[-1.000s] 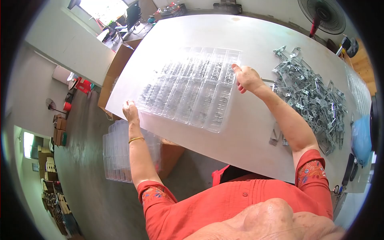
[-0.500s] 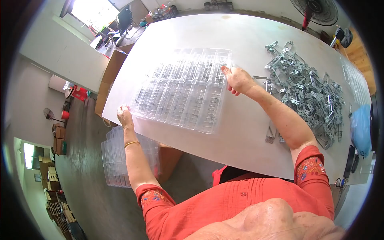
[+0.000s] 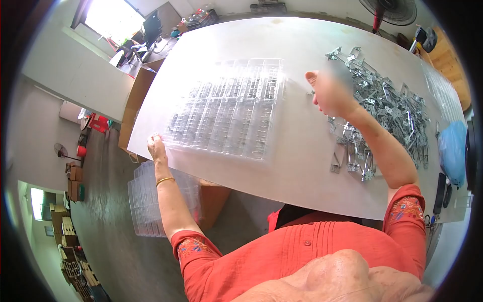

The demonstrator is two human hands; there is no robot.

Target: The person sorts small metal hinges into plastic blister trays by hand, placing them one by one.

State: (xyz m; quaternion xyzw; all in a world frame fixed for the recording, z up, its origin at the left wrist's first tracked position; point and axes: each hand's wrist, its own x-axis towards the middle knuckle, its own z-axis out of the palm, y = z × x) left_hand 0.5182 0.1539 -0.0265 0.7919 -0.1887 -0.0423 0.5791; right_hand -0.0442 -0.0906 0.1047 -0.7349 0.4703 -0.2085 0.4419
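Note:
A clear plastic compartment tray (image 3: pixel 269 128) lies on the white table (image 3: pixel 221 38), its long cells filled with rows of small metal parts. My left hand (image 3: pixel 157 146) pinches the tray's near left corner by the table edge. Apart from the tray, to its right, my right hand (image 3: pixel 332 95) hangs in the air, partly blurred. Its thumb stands away from the fingers, and nothing shows between them. Just beyond that hand is a large heap of loose galvanized metal brackets (image 3: pixel 390 110), partly covered by it.
Several stacked clear trays (image 3: pixel 161 206) rest below the table's left edge, beside a cardboard box (image 3: pixel 215 201). On the right side are a blue plastic bag (image 3: pixel 453 153), clear wrapped plastic (image 3: pixel 445 93) and a dark tool (image 3: pixel 440 189). A fan (image 3: pixel 390 10) stands behind the table.
My right hand has let go of the tray's right side and moved right, toward the bracket heap. My left hand stays at its corner.

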